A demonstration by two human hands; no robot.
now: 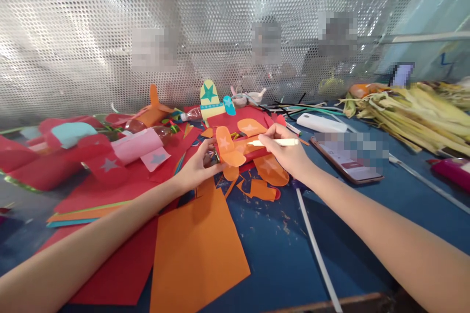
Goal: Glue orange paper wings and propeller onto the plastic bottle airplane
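Observation:
An orange paper plane model [233,146] with pale star shapes on its wings lies in front of me, built around what looks like a clear bottle. My left hand [200,168] is closed round its near left end, thumb below and fingers partly hidden behind. Pinched in my right hand [288,149] is a slim white marker [282,142], its tip at the orange body of the plane. Below the plane are orange paper scraps [260,190] and a large orange sheet [200,254].
Red sheets [110,276] and red and pink paper planes [137,146] crowd the left. A phone [348,161], a white glue gun [321,122] and dried corn husks [414,112] are on the right. A perforated metal screen [220,19] stands behind, with people beyond it.

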